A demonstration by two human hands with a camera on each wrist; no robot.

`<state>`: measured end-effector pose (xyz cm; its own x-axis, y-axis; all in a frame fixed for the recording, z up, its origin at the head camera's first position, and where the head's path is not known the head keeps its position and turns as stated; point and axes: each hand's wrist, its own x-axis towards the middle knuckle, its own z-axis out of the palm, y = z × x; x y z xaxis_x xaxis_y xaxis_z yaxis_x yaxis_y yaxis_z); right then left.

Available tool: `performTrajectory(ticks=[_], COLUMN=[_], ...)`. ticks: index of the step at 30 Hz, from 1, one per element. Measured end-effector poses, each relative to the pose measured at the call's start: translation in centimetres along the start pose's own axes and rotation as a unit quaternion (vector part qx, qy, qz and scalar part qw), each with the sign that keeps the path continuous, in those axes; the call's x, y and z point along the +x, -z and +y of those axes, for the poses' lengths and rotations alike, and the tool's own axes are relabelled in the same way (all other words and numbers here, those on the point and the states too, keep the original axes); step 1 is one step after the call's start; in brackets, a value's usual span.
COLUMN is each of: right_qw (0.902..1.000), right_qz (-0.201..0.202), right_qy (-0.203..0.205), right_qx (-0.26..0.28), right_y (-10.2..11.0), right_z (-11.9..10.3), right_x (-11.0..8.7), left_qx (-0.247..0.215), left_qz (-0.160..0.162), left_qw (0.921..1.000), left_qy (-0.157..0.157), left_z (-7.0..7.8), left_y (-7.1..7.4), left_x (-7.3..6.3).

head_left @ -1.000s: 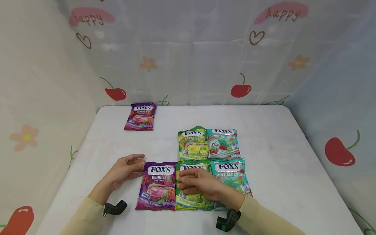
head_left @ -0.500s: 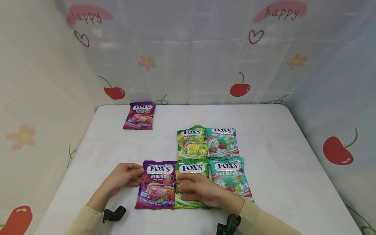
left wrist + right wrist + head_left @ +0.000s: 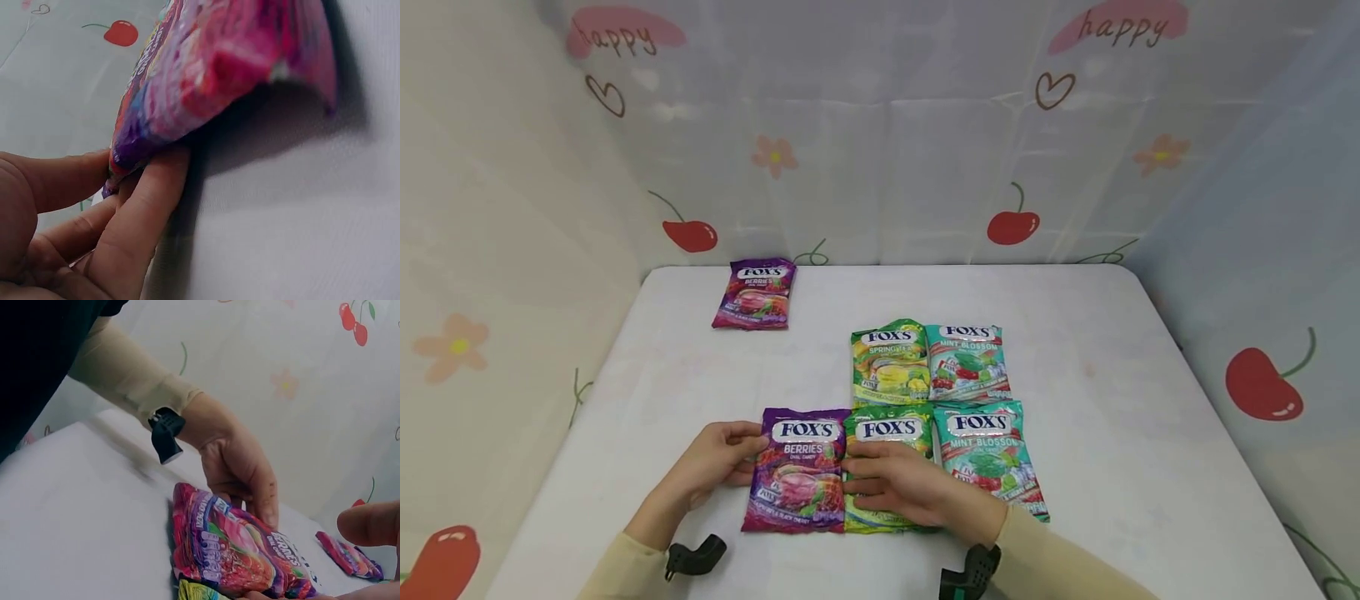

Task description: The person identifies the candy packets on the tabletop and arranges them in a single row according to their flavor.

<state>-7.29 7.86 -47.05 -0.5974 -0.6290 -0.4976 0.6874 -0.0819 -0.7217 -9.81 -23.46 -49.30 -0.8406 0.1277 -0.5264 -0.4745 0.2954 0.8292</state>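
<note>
A purple bag of berries candy (image 3: 797,475) lies at the front left of a block of candy bags. My left hand (image 3: 718,462) pinches its left edge; in the left wrist view the thumb (image 3: 69,181) is above that edge and a finger is beneath it. My right hand (image 3: 898,483) lies over the green spring tea candy bag (image 3: 891,431), partly hiding it, its extended fingertips at the purple bag's right edge. In the right wrist view its thumb (image 3: 369,525) stands apart from the purple bag.
Behind the front bags lie another green candy bag (image 3: 891,367) and a teal mint blossom bag (image 3: 970,367). A second teal bag (image 3: 988,454) is at the front right. Another purple berries bag (image 3: 755,296) lies at the far left of the white table (image 3: 1090,375).
My left hand has moved from beside the purple bag's upper left corner to a pinch on its left edge. My right hand has slid slightly left, to that bag's right edge.
</note>
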Motion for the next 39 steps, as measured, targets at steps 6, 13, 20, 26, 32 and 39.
performTrajectory(ticks=[6,13,20,26,32,39], right_qw=[0.9987,0.9961,0.9907,0.9868,0.9889,0.9889], right_qz=[0.023,0.049,0.058,0.043,0.028,0.023], right_qy=[0.012,0.025,0.017,0.006,0.000,0.018], right_qx=[0.044,0.070,0.122,0.156,0.146,0.145], right_y=[-1.1,-1.5,-1.7,-2.2,-2.7,-3.4], right_z=[0.3,0.6,0.4,0.3,0.3,-0.3], right_x=[0.3,0.7,1.1,1.3,1.4,1.9], left_qx=[-0.008,-0.007,-0.028,-0.038,-0.034,-0.047], left_qz=[-0.008,-0.011,-0.001,0.003,0.017,0.025], left_qw=[0.9998,0.9997,0.9993,0.9988,0.9989,0.9978], left_qy=[-0.016,-0.022,-0.026,-0.030,-0.029,-0.040], left_z=[-0.2,-0.2,-0.4,-0.3,0.0,1.0], left_y=[-0.1,-0.5,-0.5,-0.4,0.0,0.7], left_x=[0.1,0.1,0.0,0.1,0.0,-0.1])
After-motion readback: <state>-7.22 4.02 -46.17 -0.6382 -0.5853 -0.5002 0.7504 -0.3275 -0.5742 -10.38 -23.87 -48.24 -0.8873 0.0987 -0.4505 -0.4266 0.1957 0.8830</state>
